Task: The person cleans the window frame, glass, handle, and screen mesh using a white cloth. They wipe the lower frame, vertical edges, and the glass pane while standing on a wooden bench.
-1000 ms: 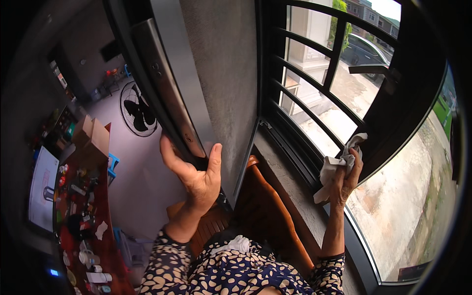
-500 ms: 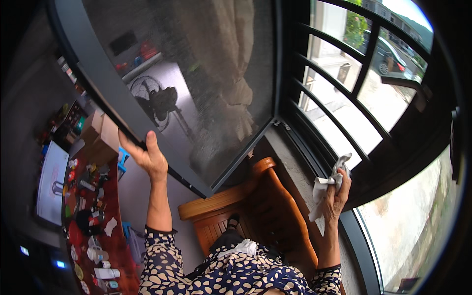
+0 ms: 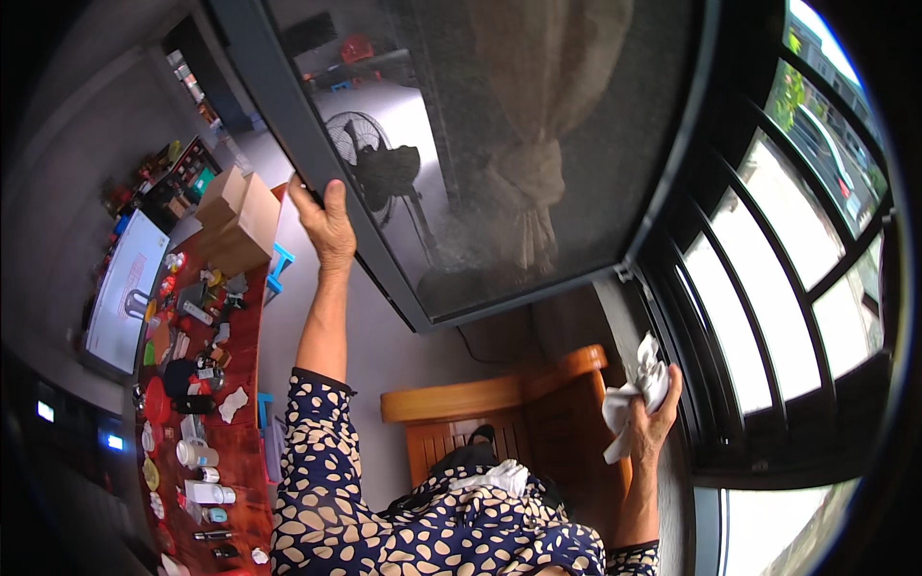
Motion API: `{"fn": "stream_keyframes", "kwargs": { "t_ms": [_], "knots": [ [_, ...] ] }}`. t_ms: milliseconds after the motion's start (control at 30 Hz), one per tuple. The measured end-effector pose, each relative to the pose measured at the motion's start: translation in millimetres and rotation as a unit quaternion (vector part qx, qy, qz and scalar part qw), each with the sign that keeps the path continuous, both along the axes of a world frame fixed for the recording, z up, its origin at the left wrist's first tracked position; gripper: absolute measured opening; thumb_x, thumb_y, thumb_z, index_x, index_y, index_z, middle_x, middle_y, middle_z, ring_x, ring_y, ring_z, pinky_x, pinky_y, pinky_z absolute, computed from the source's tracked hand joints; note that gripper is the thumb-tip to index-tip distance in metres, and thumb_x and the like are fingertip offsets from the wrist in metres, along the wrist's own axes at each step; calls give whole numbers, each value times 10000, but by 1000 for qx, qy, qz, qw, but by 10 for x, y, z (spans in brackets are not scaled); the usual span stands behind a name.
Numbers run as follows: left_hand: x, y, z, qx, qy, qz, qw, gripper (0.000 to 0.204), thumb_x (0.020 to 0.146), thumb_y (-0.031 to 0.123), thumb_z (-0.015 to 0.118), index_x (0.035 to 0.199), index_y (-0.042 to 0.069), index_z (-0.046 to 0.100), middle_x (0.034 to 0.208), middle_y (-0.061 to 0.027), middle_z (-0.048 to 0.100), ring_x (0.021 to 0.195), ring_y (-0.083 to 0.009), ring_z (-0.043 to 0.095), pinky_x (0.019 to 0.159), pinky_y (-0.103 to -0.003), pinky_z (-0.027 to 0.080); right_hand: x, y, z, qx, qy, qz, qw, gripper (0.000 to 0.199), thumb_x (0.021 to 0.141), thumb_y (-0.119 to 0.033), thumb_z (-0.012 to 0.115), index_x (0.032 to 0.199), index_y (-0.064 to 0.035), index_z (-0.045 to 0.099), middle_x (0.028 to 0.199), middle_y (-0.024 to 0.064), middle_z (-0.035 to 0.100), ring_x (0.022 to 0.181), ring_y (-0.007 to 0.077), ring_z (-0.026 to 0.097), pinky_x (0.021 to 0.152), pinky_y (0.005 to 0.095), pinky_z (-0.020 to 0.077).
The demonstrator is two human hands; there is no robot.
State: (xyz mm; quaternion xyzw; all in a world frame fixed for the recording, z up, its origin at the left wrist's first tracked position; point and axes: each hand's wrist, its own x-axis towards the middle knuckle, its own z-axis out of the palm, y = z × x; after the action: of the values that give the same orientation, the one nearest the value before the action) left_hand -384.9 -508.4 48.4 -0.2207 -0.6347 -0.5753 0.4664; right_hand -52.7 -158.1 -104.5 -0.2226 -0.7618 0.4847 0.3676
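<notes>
The fingers [image 3: 309, 200] of the left hand [image 3: 329, 223] are curled tightly over the dark frame of a window screen panel [image 3: 499, 144], gripped at its left edge, a little above the lower left corner. The panel is held tilted, its mesh dusty; a standing fan [image 3: 379, 168] and a tied-back curtain [image 3: 538, 182] are seen through it. The right hand [image 3: 653, 422] is closed around a crumpled white cloth [image 3: 639, 389], which is bunched up above the fist and held just beside the curved black window grille [image 3: 768, 317] at the right. Between the two arms a wooden chair [image 3: 499, 413] is seen below, close to the window wall, with a pale floor beside it.

Along the left a long reddish-brown surface [image 3: 245, 384] is crowded with small bottles, jars and odds and ends. At its far end cardboard boxes [image 3: 235, 221] are stacked, and against its outer edge a flat screen [image 3: 120, 288] is stood. A blue stool [image 3: 279, 269] is placed by the inner edge of the surface, near the boxes.
</notes>
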Motion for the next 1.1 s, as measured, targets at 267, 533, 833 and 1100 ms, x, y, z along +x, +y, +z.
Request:
{"fn": "stream_keyframes", "kwargs": {
  "t_ms": [267,533,833,1100],
  "knots": [
    [-595,57,38,-37,-10,-37,999,556,945,366,560,1270,-50,385,1153,-117,512,1059,-198,476,952,-328,366,-870,-289,154,-44,-60,103,992,514,697,-38,575,1203,17,504,1041,143,596,982,250,591,902,330,446],
    [-845,51,101,-84,-4,-22,996,603,915,564,516,1169,27,412,917,-93,581,869,-191,587,775,-327,485,-1410,-484,222,-22,-74,187,979,431,822,-190,580,1210,-13,515,1010,141,604,928,234,581,844,346,454],
    [-81,272,-100,-52,26,191,980,549,897,92,611,1366,17,335,1296,-126,394,1116,-222,443,906,-361,400,-1682,-589,525,-326,26,286,900,482,815,-160,472,1265,13,463,1092,104,585,972,175,552,881,295,439],
    [1571,1324,-958,54,-325,-394,858,571,932,246,597,1413,124,314,1306,-64,390,1124,-172,465,835,-292,479,-1638,-853,741,-272,83,426,859,646,835,-141,541,1426,-70,291,1286,156,489,1085,246,531,934,359,445]
  ]
}}
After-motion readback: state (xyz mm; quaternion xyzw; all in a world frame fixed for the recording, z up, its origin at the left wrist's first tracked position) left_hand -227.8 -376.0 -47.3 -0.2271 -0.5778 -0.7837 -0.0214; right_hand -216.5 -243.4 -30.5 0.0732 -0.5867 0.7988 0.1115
